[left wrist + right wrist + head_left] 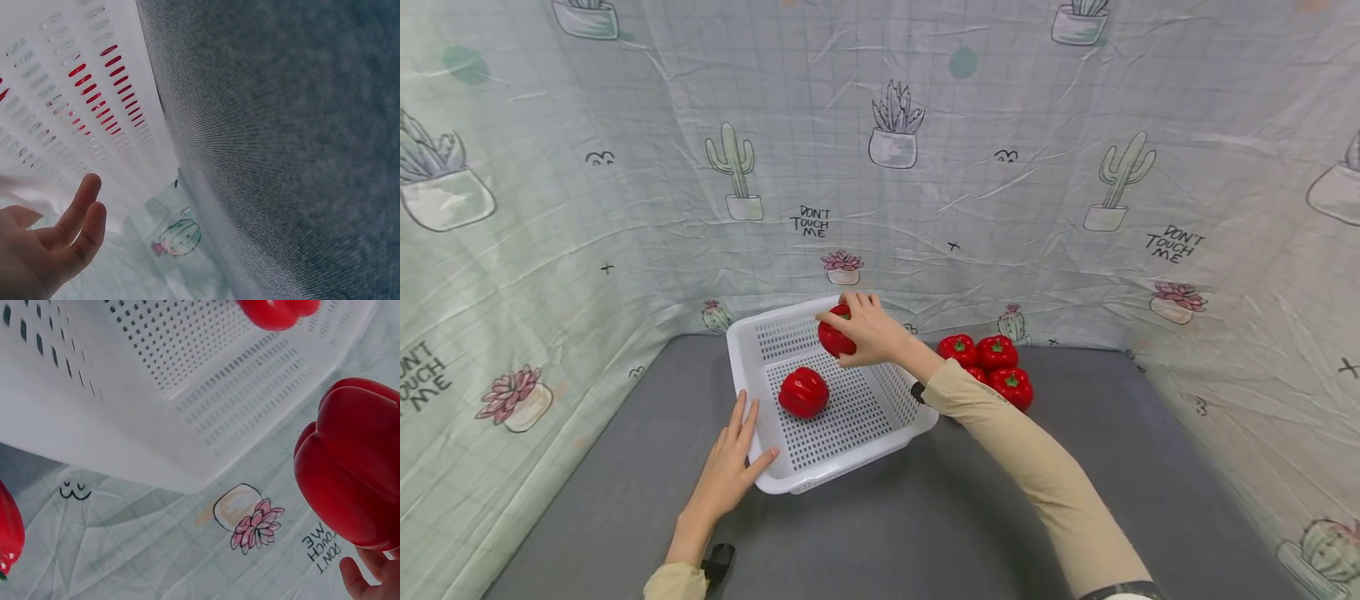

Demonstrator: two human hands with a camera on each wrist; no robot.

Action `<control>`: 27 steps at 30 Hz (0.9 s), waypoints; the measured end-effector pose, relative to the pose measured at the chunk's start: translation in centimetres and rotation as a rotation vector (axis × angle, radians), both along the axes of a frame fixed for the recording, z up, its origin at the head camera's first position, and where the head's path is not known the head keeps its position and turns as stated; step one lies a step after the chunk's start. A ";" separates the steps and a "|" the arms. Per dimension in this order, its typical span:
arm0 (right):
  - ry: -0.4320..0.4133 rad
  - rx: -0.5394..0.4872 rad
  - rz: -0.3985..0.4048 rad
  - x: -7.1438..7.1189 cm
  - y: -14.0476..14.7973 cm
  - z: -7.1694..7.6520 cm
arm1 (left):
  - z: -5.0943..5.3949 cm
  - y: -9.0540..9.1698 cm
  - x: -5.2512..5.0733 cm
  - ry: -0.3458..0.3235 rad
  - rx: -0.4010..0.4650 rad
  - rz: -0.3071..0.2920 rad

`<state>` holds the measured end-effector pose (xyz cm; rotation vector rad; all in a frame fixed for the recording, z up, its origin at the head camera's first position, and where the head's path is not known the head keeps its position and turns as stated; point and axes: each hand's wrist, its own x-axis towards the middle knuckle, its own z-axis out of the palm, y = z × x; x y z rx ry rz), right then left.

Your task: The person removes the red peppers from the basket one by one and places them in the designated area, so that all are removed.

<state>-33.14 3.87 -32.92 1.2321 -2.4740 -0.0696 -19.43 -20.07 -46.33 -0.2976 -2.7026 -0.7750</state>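
A white perforated plastic basket sits on the dark tabletop, turned at a slant. One red bell pepper lies inside it, left of centre. My right hand grips a second red bell pepper above the back part of the basket; that pepper fills the right side of the right wrist view. My left hand rests against the basket's left rim with its fingers extended. In the left wrist view the left hand's fingers are beside the basket's slotted wall.
Several red bell peppers are clustered on the table right of the basket, partly behind the right forearm. A printed cloth curtain with cactus drawings encloses the back and sides. Grey tabletop extends to the right.
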 end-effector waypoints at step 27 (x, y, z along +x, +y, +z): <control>-0.040 -0.178 -0.060 3.4 4.8 -1.3 | 0.0 -0.1 0.0 0.005 0.003 0.000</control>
